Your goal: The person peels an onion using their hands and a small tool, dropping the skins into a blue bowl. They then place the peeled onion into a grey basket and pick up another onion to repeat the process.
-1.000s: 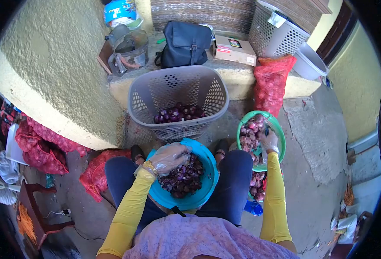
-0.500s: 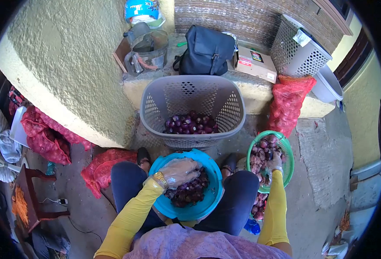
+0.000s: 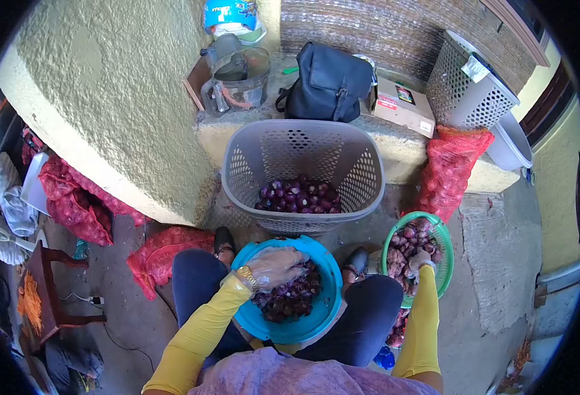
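My left hand [image 3: 275, 267], in a clear plastic glove, lies with its fingers stretched over the onion skins [image 3: 294, 297] in the blue basin [image 3: 330, 289] between my knees. On the right, my right hand [image 3: 421, 261], also gloved, reaches among the red onions [image 3: 409, 240] in the green basket [image 3: 446, 253]; its fingers are partly hidden and what they hold cannot be made out. Beyond the basin stands a large grey basket [image 3: 303, 141] with peeled purple onions [image 3: 300, 195] at its bottom.
Red net sacks lie at the left [image 3: 165, 253] and one stands at the right [image 3: 449, 174]. A black backpack [image 3: 329, 82], a cardboard box [image 3: 402, 105] and a grey perforated basket [image 3: 467, 85] sit on the ledge. A brown wooden stool [image 3: 50, 289] is at lower left.
The view has shifted, so most things appear slightly lower and further right. My right hand has moved a little among the onions. My left hand stays over the basin.
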`<state>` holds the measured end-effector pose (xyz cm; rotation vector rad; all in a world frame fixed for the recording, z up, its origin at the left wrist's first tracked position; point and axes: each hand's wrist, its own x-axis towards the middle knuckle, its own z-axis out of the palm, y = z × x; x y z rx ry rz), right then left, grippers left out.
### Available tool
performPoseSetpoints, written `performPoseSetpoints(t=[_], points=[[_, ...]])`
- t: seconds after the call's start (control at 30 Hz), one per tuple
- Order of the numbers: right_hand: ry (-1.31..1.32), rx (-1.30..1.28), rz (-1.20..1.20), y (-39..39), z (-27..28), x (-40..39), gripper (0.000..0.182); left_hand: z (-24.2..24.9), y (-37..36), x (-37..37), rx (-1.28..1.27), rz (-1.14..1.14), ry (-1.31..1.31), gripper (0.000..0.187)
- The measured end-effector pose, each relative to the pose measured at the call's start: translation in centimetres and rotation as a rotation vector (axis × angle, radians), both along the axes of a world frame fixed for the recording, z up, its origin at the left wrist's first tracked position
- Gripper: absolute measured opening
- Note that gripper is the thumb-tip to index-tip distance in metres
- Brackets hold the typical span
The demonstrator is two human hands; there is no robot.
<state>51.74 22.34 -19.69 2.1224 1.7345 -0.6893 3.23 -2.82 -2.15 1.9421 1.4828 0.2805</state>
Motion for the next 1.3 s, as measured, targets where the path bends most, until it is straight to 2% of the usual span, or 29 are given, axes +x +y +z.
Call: performPoseSetpoints(t=[0.03,0.07,0.2,0.27,0.3,0.37,0.4,0.47,0.5,0.53,0.57,0.6,0.63,0.7,0.73,0.8,0.83,0.93,1.03,1.07,1.1,1.13,1.17,1.23,1.3], points=[[0.022,0.007,-0.156,-0.2,0.2,-0.2,0.038,-0.1,0.1,0.0,0.003,0.003,0.001,0.04],[0.161,0.178,-0.067,-1.2,0.6,0.3,0.046,-0.3,0.2,-0.1,0.003,0.005,0.001,0.04],[0.141,0.293,-0.021,-1.2,-0.1,1.1,0.049,-0.6,0.0,-0.2,0.024,0.012,-0.006,0.04],[0.083,0.341,-0.055,-1.7,1.2,1.3,0.051,-0.1,0.1,-0.2,0.052,0.01,-0.033,0.04],[0.08,0.345,-0.054,-1.7,1.9,1.5,0.051,0.4,0.1,-0.2,0.06,0.023,-0.05,0.04],[0.205,0.57,0.071,-1.7,3.6,2.3,0.05,1.3,0.3,-0.1,0.076,0.031,-0.073,0.041],[0.282,0.647,0.114,-0.9,3.8,2.4,0.04,1.7,0.3,0.0,0.124,0.063,-0.086,0.041],[0.73,0.493,0.057,-2.3,10.8,-2.4,0.048,1.4,0.5,0.3,0.185,0.141,-0.165,0.044],[0.908,0.446,0.162,-3.9,15.2,-6.2,0.038,1.6,0.6,0.5,0.186,0.135,-0.174,0.044],[0.913,0.441,0.211,-4.6,16.9,-8.7,0.04,1.8,0.8,0.7,0.283,0.172,-0.255,0.047],[0.965,0.403,0.223,-6.9,20.7,-12.9,0.035,2.0,1.0,0.8,0.379,0.209,-0.336,0.05],[1.007,0.266,0.19,-8.6,22.9,-15.8,0.039,2.6,1.0,0.9,0.361,0.216,-0.424,0.064],[1.075,0.162,0.197,-9.9,24.1,-18.4,0.043,3.7,0.6,1.4,0.361,0.211,-0.429,0.064],[1.159,0.014,0.252,-12.0,24.8,-23.0,0.046,6.1,-0.1,2.5,0.273,0.365,-0.769,0.072],[1.175,-0.031,0.298,-12.8,24.8,-24.9,0.045,6.0,0.0,2.4,0.274,0.361,-0.773,0.072],[1.179,-0.112,0.298,-14.2,25.7,-28.1,0.045,5.4,0.0,1.6,0.506,0.232,-0.564,0.076],[1.188,-0.194,0.3,-14.7,26.0,-29.4,0.045,5.6,-0.1,1.2,0.507,0.234,-0.565,0.076],[1.263,-0.127,0.363,-14.6,24.1,-31.5,0.047,5.9,-0.5,0.4,0.423,0.283,-0.555,0.071],[1.343,-0.185,0.345,-14.6,25.7,-31.3,0.057,4.4,-0.3,-0.8,0.513,0.384,-0.562,0.063],[1.328,-0.134,0.252,-14.9,26.0,-31.3,0.065,3.4,0.0,-1.5,0.453,0.44,-0.678,0.057],[1.329,-0.139,0.254,-14.6,25.8,-31.4,0.065,3.5,-0.1,-1.5,0.282,0.485,-0.9,0.054],[1.353,-0.184,0.057,-14.0,25.5,-31.4,0.065,3.5,-0.2,-1.5,0.117,0.556,-1.12,0.051],[1.368,-0.226,-0.142,-13.5,24.9,-31.2,0.066,3.6,-0.2,-1.5,0.114,0.558,-1.117,0.051],[1.462,-0.29,-0.164,-12.0,22.7,-30.2,0.061,3.7,0.0,-1.5,0.001,0.5,-1.533,0.056],[1.354,-0.204,0.164,-11.6,22.3,-29.9,0.05,3.4,0.6,-1.5,0.03,0.489,-1.502,0.063]])
